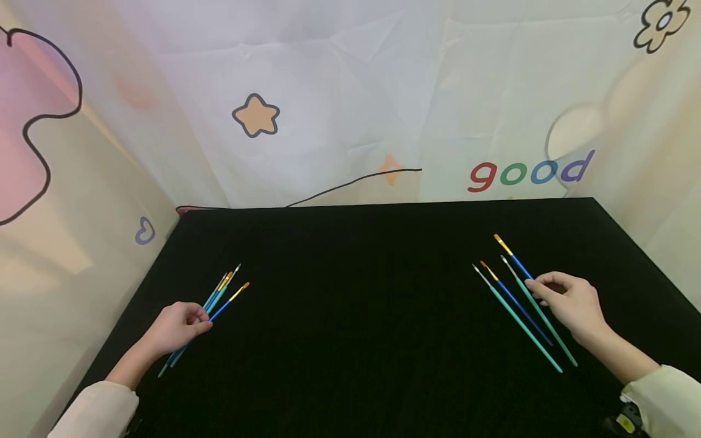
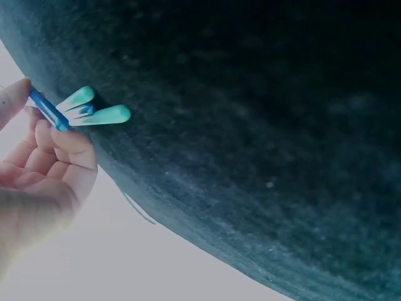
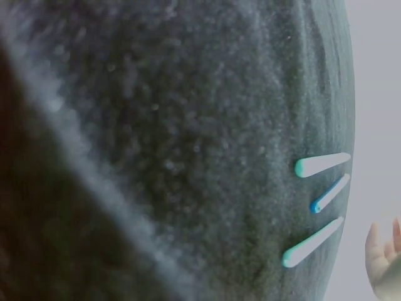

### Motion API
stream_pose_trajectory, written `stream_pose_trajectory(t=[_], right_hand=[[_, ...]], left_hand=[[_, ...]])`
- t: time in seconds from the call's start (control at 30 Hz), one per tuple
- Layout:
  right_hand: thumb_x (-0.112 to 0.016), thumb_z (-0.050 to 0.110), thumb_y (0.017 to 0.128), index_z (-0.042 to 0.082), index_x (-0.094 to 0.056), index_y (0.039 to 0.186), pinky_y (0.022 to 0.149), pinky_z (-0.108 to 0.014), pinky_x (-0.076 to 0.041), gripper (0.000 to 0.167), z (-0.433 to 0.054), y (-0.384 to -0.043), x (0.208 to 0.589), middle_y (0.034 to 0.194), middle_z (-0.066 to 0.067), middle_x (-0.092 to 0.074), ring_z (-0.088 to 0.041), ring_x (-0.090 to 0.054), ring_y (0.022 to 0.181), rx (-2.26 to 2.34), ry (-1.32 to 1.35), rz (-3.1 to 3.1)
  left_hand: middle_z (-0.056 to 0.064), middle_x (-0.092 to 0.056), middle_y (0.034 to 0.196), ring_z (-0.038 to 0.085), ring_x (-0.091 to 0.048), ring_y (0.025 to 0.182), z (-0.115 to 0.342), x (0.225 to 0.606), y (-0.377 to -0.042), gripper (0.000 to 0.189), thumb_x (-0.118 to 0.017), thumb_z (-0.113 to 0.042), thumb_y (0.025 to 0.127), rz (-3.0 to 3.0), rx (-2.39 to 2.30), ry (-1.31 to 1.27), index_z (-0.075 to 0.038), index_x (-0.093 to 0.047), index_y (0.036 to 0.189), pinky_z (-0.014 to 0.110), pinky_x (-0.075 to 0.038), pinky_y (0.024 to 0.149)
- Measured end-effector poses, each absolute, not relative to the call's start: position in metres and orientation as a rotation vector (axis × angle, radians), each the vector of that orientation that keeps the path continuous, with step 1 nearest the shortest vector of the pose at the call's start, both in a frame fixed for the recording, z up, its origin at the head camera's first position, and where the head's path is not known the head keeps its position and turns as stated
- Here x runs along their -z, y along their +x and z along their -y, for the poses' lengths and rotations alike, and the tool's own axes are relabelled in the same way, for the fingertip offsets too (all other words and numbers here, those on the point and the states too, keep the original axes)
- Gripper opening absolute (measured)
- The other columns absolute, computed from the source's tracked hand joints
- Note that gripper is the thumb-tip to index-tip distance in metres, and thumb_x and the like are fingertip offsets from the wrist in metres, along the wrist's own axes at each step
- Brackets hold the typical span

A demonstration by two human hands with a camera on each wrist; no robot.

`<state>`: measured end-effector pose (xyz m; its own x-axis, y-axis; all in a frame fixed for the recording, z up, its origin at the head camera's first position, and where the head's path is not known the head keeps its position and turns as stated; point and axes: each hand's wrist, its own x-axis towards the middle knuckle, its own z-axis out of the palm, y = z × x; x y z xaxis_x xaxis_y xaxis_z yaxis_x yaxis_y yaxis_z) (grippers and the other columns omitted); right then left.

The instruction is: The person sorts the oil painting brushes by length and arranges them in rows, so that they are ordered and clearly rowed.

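Observation:
At the left of the head view, my left hand [image 1: 177,328] pinches a blue paintbrush [image 1: 223,309] with a gold ferrule and orange bristles. Beneath it lies a bunch of several teal and blue paintbrushes [image 1: 218,294], partly hidden by the hand. The left wrist view has the blue handle [image 2: 49,111] between thumb and fingers, with teal handle ends [image 2: 113,115] beyond. Over on the right, my right hand [image 1: 572,304] pinches another blue paintbrush [image 1: 517,261]; its lower end is hidden. Two teal paintbrushes [image 1: 524,326] and a dark blue paintbrush [image 1: 520,308] lie beside that hand.
A black cloth-covered table [image 1: 350,316] spans the space between both hands. Pale curtains [image 1: 339,109] with printed shapes and the word "good" hang behind and at the sides. Near the right sleeve sits a dark device [image 1: 627,420], partly out of frame.

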<state>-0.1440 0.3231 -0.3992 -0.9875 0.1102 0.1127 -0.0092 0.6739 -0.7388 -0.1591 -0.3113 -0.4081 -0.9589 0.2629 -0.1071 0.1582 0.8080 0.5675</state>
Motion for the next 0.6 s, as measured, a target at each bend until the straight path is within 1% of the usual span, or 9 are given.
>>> stream_pose_trajectory(t=[0.1, 0.23, 0.33, 0.47, 0.6], right_hand=[[-0.055, 0.030, 0.091, -0.007, -0.058, 0.094, 0.050, -0.024, -0.049, 0.038, -0.322, -0.145, 0.399, 0.070, -0.007, -0.063, -0.011, -0.059, 0.058, -1.352, -0.053, 2.710], [-0.055, 0.030, 0.092, -0.008, -0.055, 0.093, 0.044, -0.027, -0.046, 0.038, -0.322, -0.144, 0.400, 0.062, -0.006, -0.060, -0.012, -0.053, 0.049, -1.443, -0.035, 2.708], [-0.054, 0.031, 0.092, -0.008, -0.055, 0.093, 0.043, -0.027, -0.043, 0.038, -0.322, -0.143, 0.400, 0.059, -0.004, -0.057, -0.011, -0.049, 0.046, -1.427, -0.036, 2.727], [-0.051, 0.029, 0.093, -0.010, -0.056, 0.099, 0.044, -0.026, -0.042, 0.039, -0.323, -0.143, 0.399, 0.058, 0.000, -0.054, -0.010, -0.046, 0.046, -1.402, -0.033, 2.743], [-0.045, 0.028, 0.096, -0.012, -0.055, 0.107, 0.044, -0.026, -0.041, 0.042, -0.324, -0.143, 0.399, 0.059, 0.003, -0.051, -0.010, -0.045, 0.047, -1.394, -0.024, 2.749]], left_hand=[[-0.001, -0.051, 0.063, 0.011, -0.045, 0.056, 0.311, 0.404, -0.159, 0.009, -0.062, -0.011, 0.086, -2.815, -0.881, 0.346, -0.003, -0.061, 0.081, 0.024, -0.039, 0.051], [0.000, -0.052, 0.067, 0.012, -0.046, 0.060, 0.309, 0.398, -0.159, 0.009, -0.061, -0.011, 0.086, -2.824, -0.901, 0.379, -0.003, -0.061, 0.082, 0.025, -0.040, 0.053], [0.002, -0.056, 0.070, 0.013, -0.051, 0.061, 0.308, 0.396, -0.159, 0.010, -0.058, -0.010, 0.088, -2.793, -0.966, 0.369, -0.001, -0.060, 0.085, 0.025, -0.044, 0.055], [0.006, -0.059, 0.072, 0.015, -0.057, 0.061, 0.306, 0.396, -0.158, 0.014, -0.055, -0.010, 0.091, -2.708, -1.092, 0.325, 0.004, -0.056, 0.090, 0.026, -0.049, 0.057], [0.008, -0.060, 0.072, 0.014, -0.057, 0.061, 0.302, 0.396, -0.158, 0.018, -0.054, -0.012, 0.092, -2.666, -1.157, 0.299, 0.006, -0.055, 0.092, 0.026, -0.050, 0.055]])
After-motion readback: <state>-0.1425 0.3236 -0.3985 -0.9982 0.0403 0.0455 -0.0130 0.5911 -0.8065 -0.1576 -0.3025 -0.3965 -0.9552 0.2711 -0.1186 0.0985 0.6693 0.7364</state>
